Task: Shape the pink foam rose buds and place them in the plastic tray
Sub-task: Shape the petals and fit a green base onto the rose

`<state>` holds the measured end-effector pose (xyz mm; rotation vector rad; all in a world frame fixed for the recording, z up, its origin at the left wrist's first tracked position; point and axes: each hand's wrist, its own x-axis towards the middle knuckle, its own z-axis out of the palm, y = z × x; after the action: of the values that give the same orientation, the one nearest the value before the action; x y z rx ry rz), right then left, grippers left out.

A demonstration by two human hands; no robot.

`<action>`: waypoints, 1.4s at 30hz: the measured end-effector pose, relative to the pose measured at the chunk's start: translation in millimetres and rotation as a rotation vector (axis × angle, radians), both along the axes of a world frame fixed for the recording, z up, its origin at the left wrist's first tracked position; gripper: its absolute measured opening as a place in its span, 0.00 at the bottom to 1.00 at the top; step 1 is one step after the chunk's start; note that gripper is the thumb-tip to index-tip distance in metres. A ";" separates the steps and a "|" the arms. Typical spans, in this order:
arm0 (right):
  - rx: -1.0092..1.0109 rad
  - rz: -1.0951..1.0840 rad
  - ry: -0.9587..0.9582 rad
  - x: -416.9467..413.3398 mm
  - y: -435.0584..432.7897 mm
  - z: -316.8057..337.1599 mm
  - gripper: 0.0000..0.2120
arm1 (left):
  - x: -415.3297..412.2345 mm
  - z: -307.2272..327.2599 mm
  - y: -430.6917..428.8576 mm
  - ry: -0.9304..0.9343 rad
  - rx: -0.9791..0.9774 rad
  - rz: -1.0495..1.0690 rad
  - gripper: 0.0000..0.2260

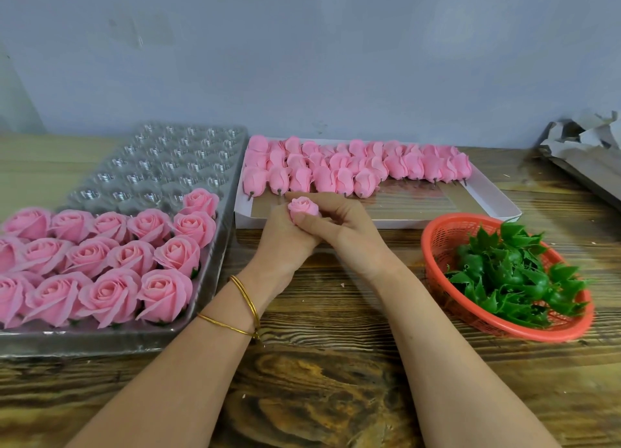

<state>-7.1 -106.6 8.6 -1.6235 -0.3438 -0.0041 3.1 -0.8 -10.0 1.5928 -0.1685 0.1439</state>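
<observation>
A small pink foam rose bud [303, 206] sits between both hands at the table's middle. My left hand [284, 237] grips it from below and my right hand [339, 227] wraps over it, thumb against the bud's side. The clear plastic tray [174, 158] lies on the left; several opened pink roses [114, 263] fill its near cells, and the far cells show bare plastic. A white cardboard box [484, 195] behind my hands holds several rows of unshaped pink buds [353, 169] with short stems.
A red plastic basket [437, 239] with several green plastic calyxes [510, 273] stands at the right. Crumpled grey paper and cardboard [584, 145] lie at the far right. The wooden table [319, 380] meets a grey wall behind.
</observation>
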 end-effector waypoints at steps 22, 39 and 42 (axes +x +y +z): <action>-0.050 -0.355 -0.169 2.0 10.3 1.9 0.03 | 2.8 -2.6 3.0 -0.132 0.438 0.077 0.07; -0.192 -0.412 -0.246 1.4 18.2 -10.8 0.05 | 3.8 -6.4 1.9 -0.036 0.441 0.148 0.09; -0.160 -0.421 -0.219 1.9 20.0 -11.4 0.05 | 0.1 -5.0 1.0 -0.041 0.406 0.150 0.02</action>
<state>-5.1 -86.6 -2.9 -1.8332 -0.1661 -0.4869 3.1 0.3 -15.0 2.0084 -0.1139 0.2725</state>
